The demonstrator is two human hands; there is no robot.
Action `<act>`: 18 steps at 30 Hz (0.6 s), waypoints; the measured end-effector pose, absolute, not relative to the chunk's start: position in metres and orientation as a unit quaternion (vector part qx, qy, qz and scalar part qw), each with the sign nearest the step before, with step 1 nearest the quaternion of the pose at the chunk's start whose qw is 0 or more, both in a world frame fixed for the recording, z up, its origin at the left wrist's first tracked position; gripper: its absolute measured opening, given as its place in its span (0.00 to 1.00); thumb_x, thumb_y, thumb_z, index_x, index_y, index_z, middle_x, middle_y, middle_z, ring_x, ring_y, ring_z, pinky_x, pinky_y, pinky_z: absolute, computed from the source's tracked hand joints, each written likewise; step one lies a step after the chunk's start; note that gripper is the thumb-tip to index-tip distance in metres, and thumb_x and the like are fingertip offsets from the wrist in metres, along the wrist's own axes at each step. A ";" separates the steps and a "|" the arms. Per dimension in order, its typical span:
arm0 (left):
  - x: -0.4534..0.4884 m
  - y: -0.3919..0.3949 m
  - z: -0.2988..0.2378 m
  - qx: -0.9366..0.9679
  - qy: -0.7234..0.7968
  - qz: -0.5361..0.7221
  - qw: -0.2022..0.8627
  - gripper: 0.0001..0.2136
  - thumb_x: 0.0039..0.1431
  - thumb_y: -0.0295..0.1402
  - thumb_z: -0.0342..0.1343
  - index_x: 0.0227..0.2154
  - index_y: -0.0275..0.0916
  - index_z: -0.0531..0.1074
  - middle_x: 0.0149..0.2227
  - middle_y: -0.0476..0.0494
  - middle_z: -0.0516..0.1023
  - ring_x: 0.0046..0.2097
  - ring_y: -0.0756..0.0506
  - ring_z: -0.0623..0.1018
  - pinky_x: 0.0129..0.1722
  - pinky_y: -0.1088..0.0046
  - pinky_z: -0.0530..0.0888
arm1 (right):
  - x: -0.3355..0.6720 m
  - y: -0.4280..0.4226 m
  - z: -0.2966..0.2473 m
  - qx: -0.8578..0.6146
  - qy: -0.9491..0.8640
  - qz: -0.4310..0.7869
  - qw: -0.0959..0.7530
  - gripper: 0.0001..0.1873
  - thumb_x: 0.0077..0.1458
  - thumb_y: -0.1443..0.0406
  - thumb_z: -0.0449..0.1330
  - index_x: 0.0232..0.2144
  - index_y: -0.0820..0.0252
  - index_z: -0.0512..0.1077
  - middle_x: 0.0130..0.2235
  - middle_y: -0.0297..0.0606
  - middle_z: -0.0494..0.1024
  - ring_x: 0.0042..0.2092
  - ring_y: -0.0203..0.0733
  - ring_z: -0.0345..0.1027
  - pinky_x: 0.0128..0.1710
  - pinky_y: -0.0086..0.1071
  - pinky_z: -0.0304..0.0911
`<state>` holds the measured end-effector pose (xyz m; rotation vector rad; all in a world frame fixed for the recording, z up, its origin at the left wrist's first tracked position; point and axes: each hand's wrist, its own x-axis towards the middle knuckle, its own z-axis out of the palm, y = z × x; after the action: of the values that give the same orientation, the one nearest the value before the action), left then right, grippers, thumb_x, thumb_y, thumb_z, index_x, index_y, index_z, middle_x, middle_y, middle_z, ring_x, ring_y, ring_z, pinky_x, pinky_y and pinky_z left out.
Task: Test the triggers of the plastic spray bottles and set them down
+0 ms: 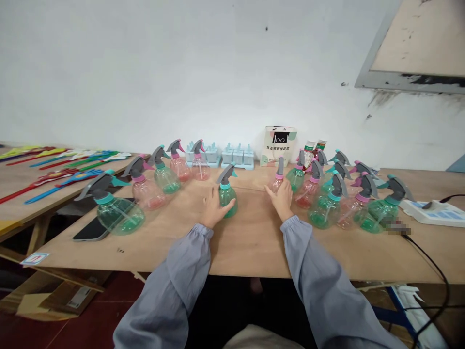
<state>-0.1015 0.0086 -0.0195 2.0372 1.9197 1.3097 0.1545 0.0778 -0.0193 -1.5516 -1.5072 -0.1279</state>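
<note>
Nearest, at the bottom of the frame, two grey fabric sleeves [181,286] reach up from the lower edge over the front of a bare plywood table [250,247].

The left hand [213,208] is just left of centre. Its thumb and fingers are curled round the belly of one translucent green spray bottle [228,196] of plastic with a grey trigger head, which stands upright at mid-table. The right hand [282,199] is just right of centre, with its fingers stretched forward against the base of one translucent pink spray bottle [277,180], also upright. I cannot tell whether it grips the bottle or only touches it.

At lower left one flat black phone [90,230] lies beside a row of five bottles [145,186]. From near to far these are green, pink, green, pink, pink. On the right stands a tight cluster of green and pink bottles [327,203], roughly ten, overlapping too much for an exact count. At the right edge lies one white power strip [432,212] with a black cable [432,271].

Farther back, along the white wall [145,72], stand two pale blue ice-lolly moulds [238,156], one white printed paper bag [279,145] and two upright tubes [315,147]. At far left, many flat coloured plastic swatters [65,157] lie on a second table [22,203].
</note>
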 end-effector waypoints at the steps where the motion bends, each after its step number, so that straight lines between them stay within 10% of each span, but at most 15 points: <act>1: -0.102 0.009 -0.020 0.660 0.620 0.423 0.025 0.33 0.58 0.46 0.59 0.63 0.39 0.59 0.60 0.29 0.69 0.65 0.29 0.69 0.61 0.45 0.66 | 0.157 0.082 -0.024 -0.636 -0.611 -0.068 0.466 0.42 0.57 0.46 0.60 0.63 0.68 0.57 0.60 0.65 0.67 0.62 0.64 0.63 0.58 0.52 0.63; 18: -0.102 0.007 -0.017 0.662 0.613 0.431 0.030 0.34 0.58 0.46 0.60 0.63 0.39 0.58 0.59 0.28 0.70 0.65 0.29 0.69 0.60 0.46 0.67 | 0.165 0.133 -0.038 -0.663 -0.592 -0.078 0.451 0.49 0.64 0.45 0.51 0.69 0.81 0.47 0.67 0.74 0.57 0.67 0.66 0.54 0.64 0.55 0.56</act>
<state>-0.1018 0.0071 -0.0172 2.0407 1.8891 1.3272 0.1648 0.1329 -0.0378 -1.6396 -1.4636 -0.1935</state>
